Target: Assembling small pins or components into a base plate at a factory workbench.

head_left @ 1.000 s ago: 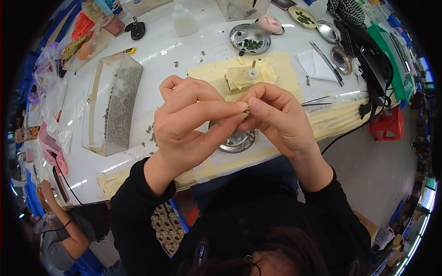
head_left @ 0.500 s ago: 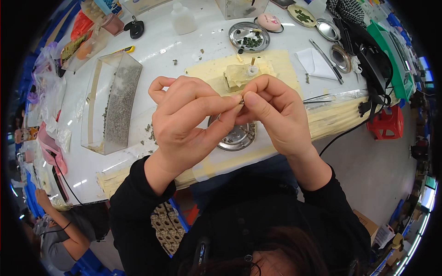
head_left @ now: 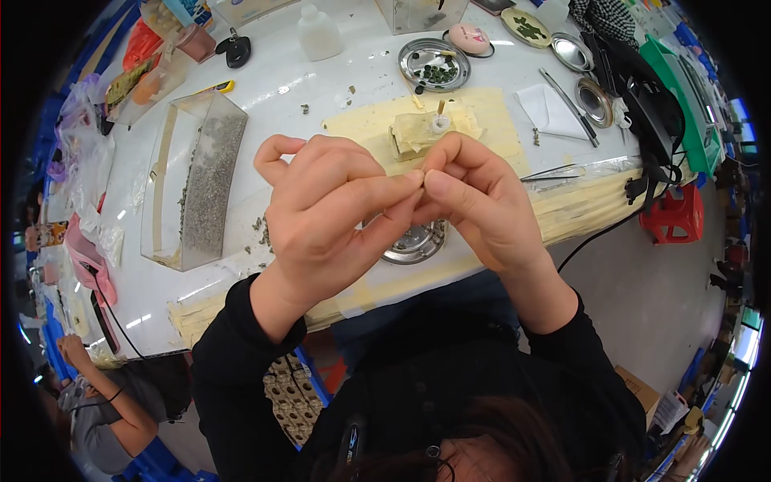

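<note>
My left hand [head_left: 325,217] and my right hand [head_left: 486,205] meet fingertip to fingertip over the near part of the table. Both are closed in a pinch on something tiny between them, too small and too covered by the fingers to name. Below them, partly hidden, lies a round metal dish [head_left: 418,245]. Just beyond the fingers a small block wrapped in yellowish tape [head_left: 411,138] rests on yellow paper, with a white ring and a thin upright stick at its right end. Small greenish-grey pieces [head_left: 261,230] are scattered left of my left hand.
A clear bin [head_left: 201,181] of small grey parts stands at the left. Farther back are a metal plate [head_left: 414,60] with dark green pieces, a white bottle [head_left: 319,36] and a pink oval object [head_left: 470,38]. Tweezers [head_left: 554,175] lie at right; a red stool [head_left: 673,217] stands beyond the table edge.
My left hand has shifted slightly, and the fingertips of both hands have drawn closer, covering the small dark piece that showed between them before. Little else on the table differs.
</note>
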`<state>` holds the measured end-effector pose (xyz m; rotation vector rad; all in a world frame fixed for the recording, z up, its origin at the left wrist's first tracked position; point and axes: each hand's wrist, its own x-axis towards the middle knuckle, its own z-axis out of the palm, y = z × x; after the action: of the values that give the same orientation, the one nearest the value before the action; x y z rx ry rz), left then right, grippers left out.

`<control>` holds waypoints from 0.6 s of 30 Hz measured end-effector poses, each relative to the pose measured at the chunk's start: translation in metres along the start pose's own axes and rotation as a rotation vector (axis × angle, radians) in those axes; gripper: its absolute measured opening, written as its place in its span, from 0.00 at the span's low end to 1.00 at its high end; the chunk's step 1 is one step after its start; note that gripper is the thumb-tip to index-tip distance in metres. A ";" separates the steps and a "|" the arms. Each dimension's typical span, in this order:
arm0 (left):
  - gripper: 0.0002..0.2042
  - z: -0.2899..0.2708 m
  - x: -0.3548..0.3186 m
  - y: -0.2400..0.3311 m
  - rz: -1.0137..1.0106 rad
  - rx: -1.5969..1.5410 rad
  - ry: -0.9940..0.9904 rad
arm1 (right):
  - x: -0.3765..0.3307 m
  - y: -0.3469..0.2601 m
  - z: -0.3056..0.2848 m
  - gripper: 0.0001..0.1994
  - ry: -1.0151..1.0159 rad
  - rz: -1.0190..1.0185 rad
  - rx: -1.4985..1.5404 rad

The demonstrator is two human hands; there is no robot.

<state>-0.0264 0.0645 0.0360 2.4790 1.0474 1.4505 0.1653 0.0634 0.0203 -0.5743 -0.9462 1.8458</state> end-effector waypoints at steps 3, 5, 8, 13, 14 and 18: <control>0.11 0.003 -0.002 -0.005 -0.080 -0.159 0.004 | 0.001 -0.003 -0.003 0.04 -0.003 0.157 0.163; 0.11 0.004 -0.002 -0.005 -0.092 -0.127 -0.006 | 0.000 -0.004 0.000 0.04 0.028 0.137 0.133; 0.11 0.002 -0.001 -0.001 -0.046 0.031 -0.023 | -0.005 0.007 0.004 0.05 0.112 -0.262 -0.434; 0.12 -0.003 0.002 0.000 0.016 -0.007 -0.055 | -0.002 0.002 0.002 0.05 0.043 -0.249 -0.372; 0.13 -0.003 0.002 -0.002 0.002 -0.073 -0.061 | -0.001 -0.001 0.000 0.05 0.025 -0.099 -0.131; 0.13 -0.003 0.002 -0.003 -0.038 -0.168 -0.075 | -0.001 -0.005 -0.008 0.06 -0.043 0.074 0.049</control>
<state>-0.0296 0.0670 0.0376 2.3632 0.9144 1.3632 0.1743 0.0661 0.0193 -0.5483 -0.9162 1.9491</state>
